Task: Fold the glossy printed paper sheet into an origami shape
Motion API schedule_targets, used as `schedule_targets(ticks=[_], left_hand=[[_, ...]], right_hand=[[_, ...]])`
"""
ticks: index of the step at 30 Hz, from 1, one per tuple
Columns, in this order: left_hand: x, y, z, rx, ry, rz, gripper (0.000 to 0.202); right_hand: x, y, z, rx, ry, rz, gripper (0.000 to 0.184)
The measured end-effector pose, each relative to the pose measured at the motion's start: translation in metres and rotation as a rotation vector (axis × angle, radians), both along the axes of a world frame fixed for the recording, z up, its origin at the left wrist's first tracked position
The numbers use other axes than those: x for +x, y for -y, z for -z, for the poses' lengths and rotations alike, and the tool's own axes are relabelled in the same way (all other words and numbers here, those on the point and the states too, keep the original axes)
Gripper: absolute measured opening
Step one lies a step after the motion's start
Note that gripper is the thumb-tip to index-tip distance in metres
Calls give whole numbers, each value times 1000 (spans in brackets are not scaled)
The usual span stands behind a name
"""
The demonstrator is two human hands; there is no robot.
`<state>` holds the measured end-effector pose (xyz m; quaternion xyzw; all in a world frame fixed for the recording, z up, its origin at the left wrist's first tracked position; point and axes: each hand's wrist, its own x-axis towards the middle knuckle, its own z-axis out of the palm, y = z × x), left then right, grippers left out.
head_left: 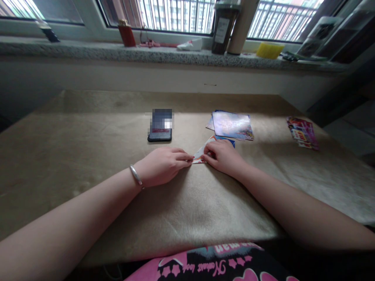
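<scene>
A small piece of folded paper [201,151], white with orange and blue print, lies on the table between my hands. It narrows to a point on its left side. My left hand [162,166] has its fingers pressed together on that left tip. Curled over the right part of the paper, my right hand [225,155] grips it with thumb and fingers and hides much of it. A blue printed corner shows beyond the right knuckles. Just behind the right hand lie several glossy printed sheets [232,125], overlapping.
A phone [160,127] lies beyond my left hand. Toward the right edge of the table [96,128] is a fanned pile of colourful cards [303,132]. The windowsill [164,54] behind holds a dark jar [224,29], a red container [127,34] and a yellow block [269,50].
</scene>
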<state>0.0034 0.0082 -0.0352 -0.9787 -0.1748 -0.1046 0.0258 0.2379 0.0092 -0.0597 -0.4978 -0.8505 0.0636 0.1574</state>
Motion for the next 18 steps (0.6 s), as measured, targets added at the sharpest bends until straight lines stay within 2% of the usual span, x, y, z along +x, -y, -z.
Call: schedule_targets(ticks=[18], left_hand=[[-11, -5, 5, -171, 102, 10, 29]], right_hand=[[1, 0, 2, -2, -37, 7, 15]])
